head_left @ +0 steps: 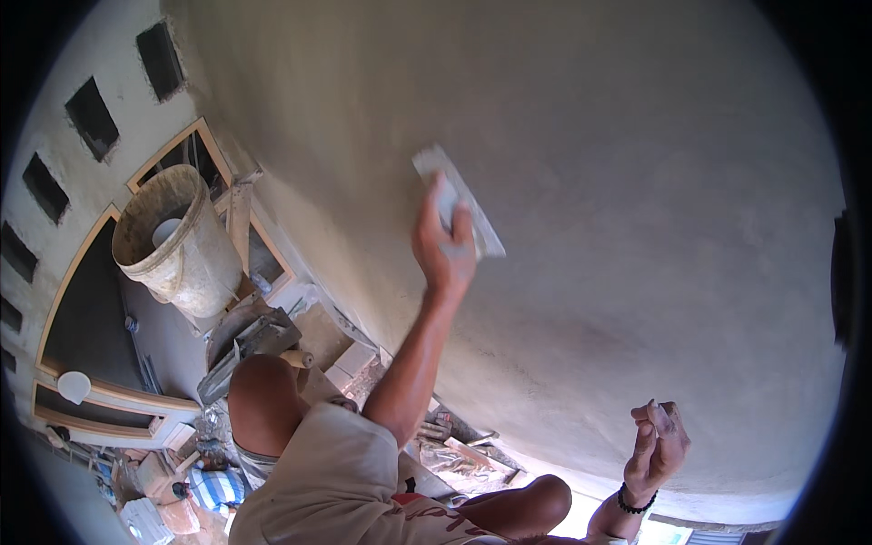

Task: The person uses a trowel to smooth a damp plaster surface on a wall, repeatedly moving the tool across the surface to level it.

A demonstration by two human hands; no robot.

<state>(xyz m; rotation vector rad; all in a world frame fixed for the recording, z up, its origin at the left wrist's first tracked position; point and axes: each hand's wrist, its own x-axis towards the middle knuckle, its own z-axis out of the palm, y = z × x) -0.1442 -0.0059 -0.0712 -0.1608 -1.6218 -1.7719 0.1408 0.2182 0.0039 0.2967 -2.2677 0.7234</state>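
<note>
The float (486, 236) is gripped by the left hand (445, 259) and is held against the grey wall (636, 200), slightly tilted, near the middle of the view. The right hand (661, 445) is raised at the lower right, its fingers curled toward the thumb; whether anything is pinched there cannot be told. A dark beaded bracelet (636, 501) is worn on that wrist. To the left, a stained bucket (207, 277) is seen above grey tools (263, 338)

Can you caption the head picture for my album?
Left hand holding a trowel against a grey wall, bucket at left.
</note>
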